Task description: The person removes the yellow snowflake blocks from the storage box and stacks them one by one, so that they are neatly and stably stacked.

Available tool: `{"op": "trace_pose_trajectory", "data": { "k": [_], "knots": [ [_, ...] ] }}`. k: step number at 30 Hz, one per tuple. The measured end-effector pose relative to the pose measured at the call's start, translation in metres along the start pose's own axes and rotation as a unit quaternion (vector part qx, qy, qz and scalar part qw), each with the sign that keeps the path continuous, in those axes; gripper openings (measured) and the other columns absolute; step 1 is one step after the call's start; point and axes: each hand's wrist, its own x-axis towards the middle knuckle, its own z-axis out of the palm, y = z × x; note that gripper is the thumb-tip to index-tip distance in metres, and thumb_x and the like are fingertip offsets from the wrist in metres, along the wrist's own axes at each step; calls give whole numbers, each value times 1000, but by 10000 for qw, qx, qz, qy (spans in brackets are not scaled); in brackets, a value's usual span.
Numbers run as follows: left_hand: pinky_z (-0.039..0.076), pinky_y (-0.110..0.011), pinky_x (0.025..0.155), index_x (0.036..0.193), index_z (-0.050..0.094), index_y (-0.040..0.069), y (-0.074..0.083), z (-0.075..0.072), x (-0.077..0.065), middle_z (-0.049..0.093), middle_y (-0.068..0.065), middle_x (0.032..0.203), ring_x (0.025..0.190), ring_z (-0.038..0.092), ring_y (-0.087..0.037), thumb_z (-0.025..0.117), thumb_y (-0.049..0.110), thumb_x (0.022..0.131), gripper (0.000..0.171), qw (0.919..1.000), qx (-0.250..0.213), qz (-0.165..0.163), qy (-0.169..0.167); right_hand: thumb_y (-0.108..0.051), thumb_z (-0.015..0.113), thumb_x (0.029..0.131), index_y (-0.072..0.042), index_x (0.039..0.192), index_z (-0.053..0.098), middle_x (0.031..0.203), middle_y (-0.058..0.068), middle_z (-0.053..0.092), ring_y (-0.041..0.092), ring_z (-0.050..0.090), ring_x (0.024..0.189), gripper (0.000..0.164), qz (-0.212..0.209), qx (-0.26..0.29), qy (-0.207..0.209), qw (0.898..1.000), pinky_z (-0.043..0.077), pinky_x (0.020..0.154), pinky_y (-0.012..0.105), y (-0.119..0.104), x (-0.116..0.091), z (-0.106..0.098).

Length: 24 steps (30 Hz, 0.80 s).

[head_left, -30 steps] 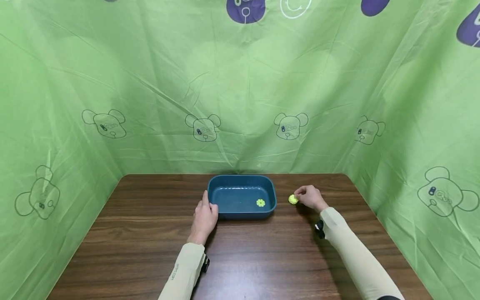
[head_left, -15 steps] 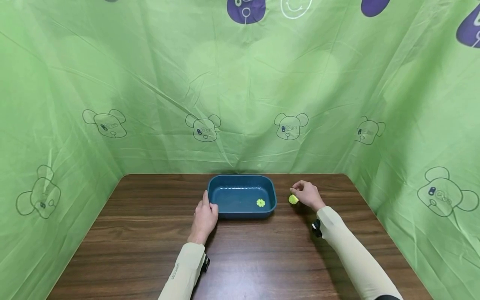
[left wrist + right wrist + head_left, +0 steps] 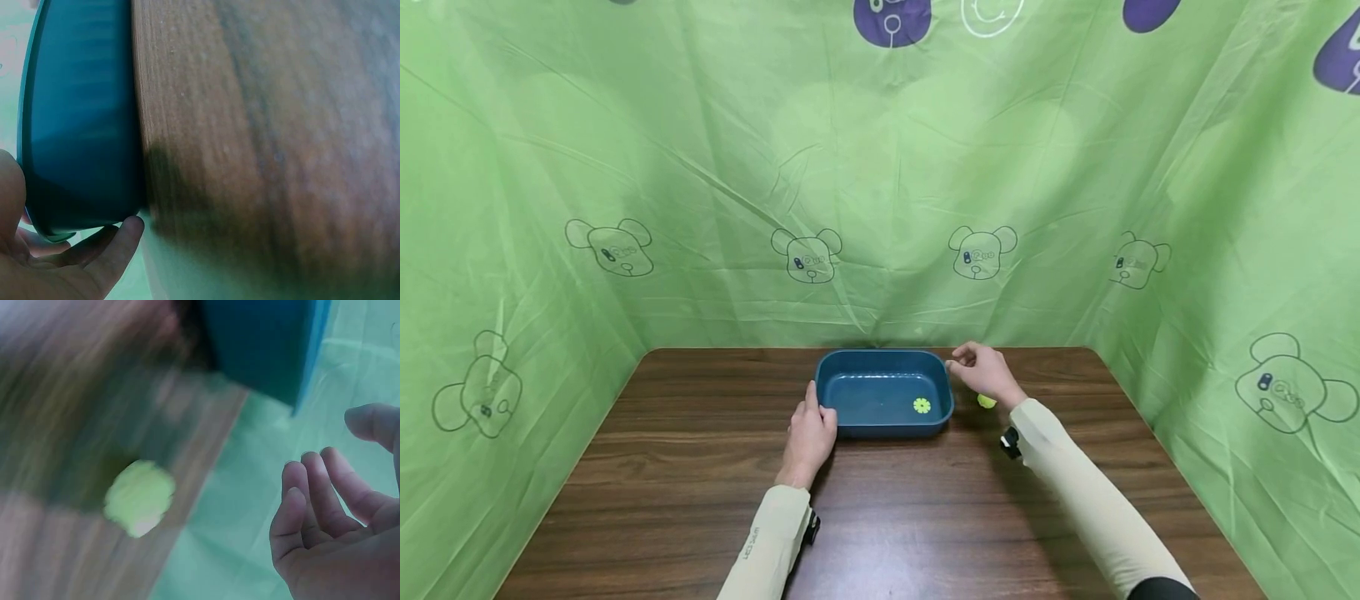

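Note:
A dark blue rectangular plastic bin (image 3: 871,432) stands at the back middle of the table. Its left front corner lies between the thumb and fingers of my left hand (image 3: 808,435), which grips it. On the bin's floor, towards the right front, lies a small yellow flower-shaped piece (image 3: 921,406). My right hand (image 3: 988,372) is beside the bin's right rim; in the right wrist view its thumb stands apart from the bent fingers (image 3: 319,487), with nothing visible between them. Under this hand, a yellow-green scalloped piece (image 3: 140,499) rests on the table, partly hidden in the head view.
The brown wood-grain table (image 3: 700,500) is enclosed at the back and sides by green cloth (image 3: 895,167) printed with bear faces. The bin stands close to the table's back edge. Dark wrist devices (image 3: 1011,443) are worn at both sleeves.
From the yellow-green piece on the table, my right hand has moved left to the bin's right rim. That piece has stayed in place. My left hand and the bin have not moved.

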Motion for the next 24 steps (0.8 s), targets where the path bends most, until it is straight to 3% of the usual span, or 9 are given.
{"op": "trace_pose_trajectory", "data": {
  "k": [7,15,24],
  "knots": [
    [47,-57,104,160,27,3,-1,0,-1,54,-29,142,124,59,-44,45,19,99,65,10000,17,56,72,-32,70,94,-4,119,68,104,9,70,23,64,96,37,-178,92,-180,9996,53,84,39,-33,0,13],
    [48,-57,103,159,29,3,0,1,0,54,-29,141,124,59,-44,45,17,98,65,9999,7,71,113,-28,75,90,-1,119,69,99,7,70,20,65,90,40,-379,159,-324,9986,55,80,35,-43,1,41],
    [48,-58,102,159,29,3,-1,1,0,55,-29,140,123,59,-45,46,18,98,65,9999,7,76,120,-24,77,91,-1,127,65,115,16,69,28,66,104,44,5,-149,-890,9959,56,88,44,-47,-7,65]
  ]
}}
